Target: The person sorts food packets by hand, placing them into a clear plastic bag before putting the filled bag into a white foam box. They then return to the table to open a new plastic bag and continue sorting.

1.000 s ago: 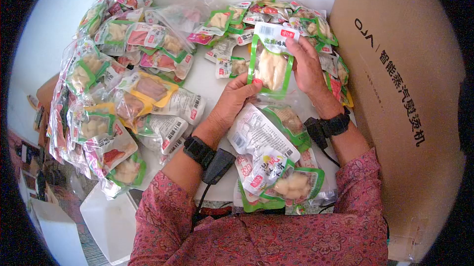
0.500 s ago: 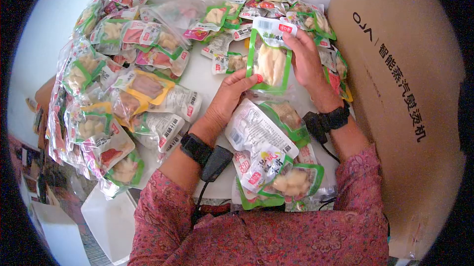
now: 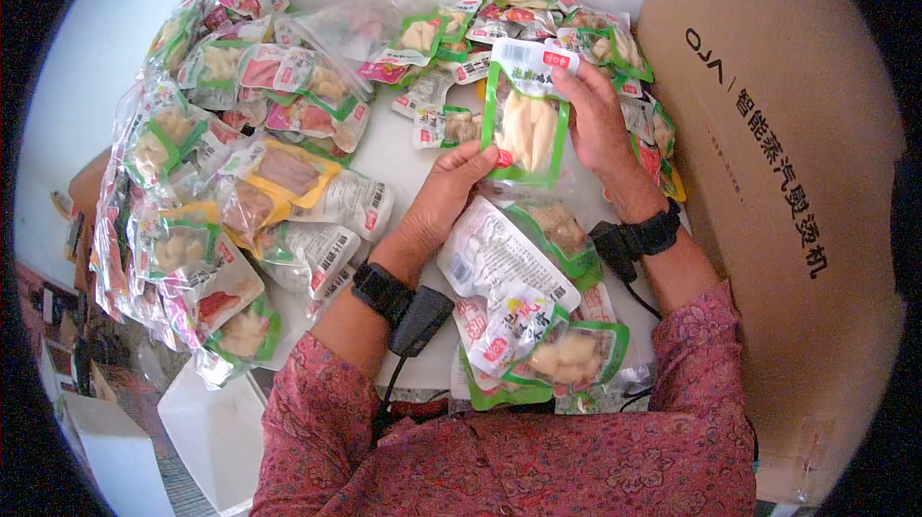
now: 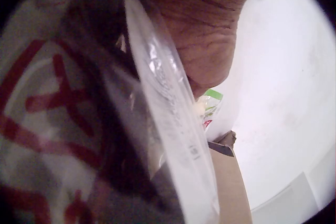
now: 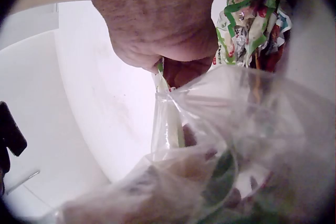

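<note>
In the head view, both hands hold up a clear-fronted, green-edged food packet (image 3: 528, 128) with pale pieces inside and a white printed top. My left hand (image 3: 440, 198) pinches its lower left edge, thumb on the front beside a red mark. At the upper right edge, my right hand (image 3: 603, 133) grips it with the thumb over the printed top. Just below lies a clear plastic bag of similar packets (image 3: 519, 267), near the forearms. Its film fills much of both wrist views, where the left hand (image 4: 194, 29) and right hand (image 5: 157, 24) show only in part.
A large heap of bagged packets (image 3: 230, 219) covers the table's left side. Another loose pile (image 3: 519, 13) lies behind the hands and curves down the right. A tall cardboard box (image 3: 778, 229) walls off the right side. A white bin (image 3: 211, 431) stands at lower left.
Little differs. Both hands keep the same hold on the packet, which has shifted up slightly in the head view since the first frame.
</note>
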The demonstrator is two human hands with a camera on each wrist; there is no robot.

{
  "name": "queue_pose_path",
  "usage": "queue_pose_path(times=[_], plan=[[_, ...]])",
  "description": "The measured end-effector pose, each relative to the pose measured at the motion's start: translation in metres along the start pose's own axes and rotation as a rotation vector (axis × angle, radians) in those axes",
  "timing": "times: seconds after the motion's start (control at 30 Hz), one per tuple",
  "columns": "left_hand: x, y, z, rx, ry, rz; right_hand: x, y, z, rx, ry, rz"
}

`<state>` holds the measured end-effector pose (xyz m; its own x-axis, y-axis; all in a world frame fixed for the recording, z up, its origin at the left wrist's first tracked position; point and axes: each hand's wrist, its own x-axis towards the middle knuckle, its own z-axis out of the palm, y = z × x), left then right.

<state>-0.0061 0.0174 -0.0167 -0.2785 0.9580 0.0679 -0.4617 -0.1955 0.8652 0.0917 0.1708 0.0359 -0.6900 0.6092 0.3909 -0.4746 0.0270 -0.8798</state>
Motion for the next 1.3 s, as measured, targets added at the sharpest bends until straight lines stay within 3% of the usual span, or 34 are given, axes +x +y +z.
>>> queue_pose_path(times=[0.5,0.53,0.6,0.67,0.8,0.87,0.9,0.97,1.03,1.1,1.13,1.3], plan=[[-0.002,0.0,0.003,0.031,0.031,-0.014,0.003,0.007,-0.006,-0.14,0.006,-0.036],[-0.002,0.001,0.0,0.183,0.048,-0.008,0.004,0.006,-0.009,-0.136,0.021,-0.035],[-0.001,0.0,-0.003,0.351,0.046,-0.034,0.009,0.003,-0.021,-0.499,-0.01,-0.153],[0.0,0.001,-0.004,0.78,-0.001,0.164,0.018,0.005,-0.035,-0.482,0.072,-0.209],[-0.009,0.018,0.011,0.975,-0.019,0.124,0.027,0.009,-0.05,-0.363,0.2,-0.265],[-0.008,0.018,0.014,1.003,-0.034,0.445,0.026,0.014,-0.05,-0.235,0.197,-0.217],[-0.008,0.019,0.017,1.011,-0.044,0.439,0.025,0.019,-0.048,-0.228,0.209,-0.218],[-0.007,0.021,0.023,1.096,0.037,0.666,0.024,0.029,-0.044,-0.27,0.092,-0.207],[-0.011,0.029,0.032,1.138,0.06,0.674,0.019,0.03,-0.032,-0.211,0.097,-0.142],[-0.013,0.032,0.035,1.181,0.086,0.682,0.016,0.026,-0.024,-0.152,-0.09,-0.119],[-0.013,0.032,0.036,1.215,0.121,0.715,0.011,0.017,-0.024,-0.173,-0.214,0.026],[-0.012,0.036,0.042,1.322,0.133,0.868,0.0,-0.003,-0.016,-0.215,-0.424,0.248]])
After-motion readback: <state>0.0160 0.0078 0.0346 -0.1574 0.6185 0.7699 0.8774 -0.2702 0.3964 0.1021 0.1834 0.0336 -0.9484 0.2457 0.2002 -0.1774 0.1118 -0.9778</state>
